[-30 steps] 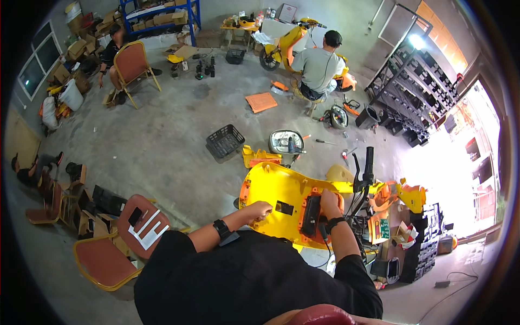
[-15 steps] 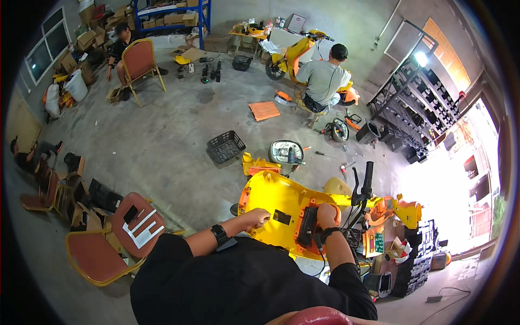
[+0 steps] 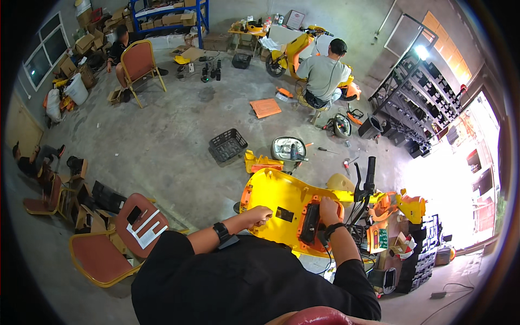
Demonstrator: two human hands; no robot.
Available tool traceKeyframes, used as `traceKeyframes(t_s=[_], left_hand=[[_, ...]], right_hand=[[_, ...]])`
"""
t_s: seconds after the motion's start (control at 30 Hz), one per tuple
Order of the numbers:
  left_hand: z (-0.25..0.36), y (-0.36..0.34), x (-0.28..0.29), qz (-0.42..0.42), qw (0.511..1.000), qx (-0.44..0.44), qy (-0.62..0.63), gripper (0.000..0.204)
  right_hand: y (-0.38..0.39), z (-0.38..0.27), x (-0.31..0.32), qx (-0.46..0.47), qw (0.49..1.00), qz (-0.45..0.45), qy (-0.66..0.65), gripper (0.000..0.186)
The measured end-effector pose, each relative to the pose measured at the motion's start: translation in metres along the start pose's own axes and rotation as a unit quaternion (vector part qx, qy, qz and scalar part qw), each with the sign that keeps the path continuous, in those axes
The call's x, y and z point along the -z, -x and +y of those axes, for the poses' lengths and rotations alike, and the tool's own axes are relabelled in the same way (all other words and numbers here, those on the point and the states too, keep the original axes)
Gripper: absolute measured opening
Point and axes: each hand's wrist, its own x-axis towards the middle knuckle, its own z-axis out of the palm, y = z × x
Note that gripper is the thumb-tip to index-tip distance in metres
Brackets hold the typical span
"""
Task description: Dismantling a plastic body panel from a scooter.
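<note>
A yellow scooter body panel [image 3: 264,190] lies in front of me, with a rectangular dark opening [image 3: 284,215] in its middle. My left hand [image 3: 259,216] is curled shut over the panel's near left part; whatever its fingers may hold is too small to make out. In the panel's right part sits a long black box-shaped part [image 3: 310,222] inside an orange frame [image 3: 301,238]. My right hand [image 3: 329,211] bends down at the frame's right side, beside the black part. Its fingertips are hidden. A black cable [image 3: 328,260] hangs below the right wrist.
The scooter's handlebar [image 3: 370,174] rises at the right. Beyond the panel stand a lined tub with a power drill [image 3: 294,151] and a black crate [image 3: 228,145]. Chairs [image 3: 101,259] are at left. A person [image 3: 327,76] sits by another yellow scooter.
The view has shifted slightly, so the scooter appears a little further right. My right hand has moved slightly away from me along the orange frame. My left hand stays almost in place.
</note>
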Motion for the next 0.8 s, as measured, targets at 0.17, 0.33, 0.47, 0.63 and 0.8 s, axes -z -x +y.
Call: traceKeyframes(t_s=[0.17,0.33,0.47,0.63,0.8], left_hand=[[0.006,0.005,-0.006,-0.007,1.0,0.003,0.014,0.018],[0.004,0.003,-0.005,0.011,1.0,0.012,0.013,0.019],[0.0,0.002,-0.001,-0.006,1.0,-0.005,0.024,0.02],[0.009,0.01,-0.01,0.023,1.0,-0.001,0.018,0.02],[0.006,0.008,-0.008,0.017,1.0,-0.006,0.016,0.021]], right_hand=[[-0.002,0.008,-0.012,-0.024,0.996,-0.083,-0.024,0.02],[-0.007,-0.001,-0.02,-0.029,0.995,-0.099,0.001,0.022],[-0.005,-0.01,0.01,-0.089,0.985,-0.143,-0.033,0.022],[-0.007,-0.011,0.01,-0.076,0.987,-0.142,0.006,0.022],[-0.006,-0.012,0.014,-0.06,0.992,-0.112,0.02,0.021]])
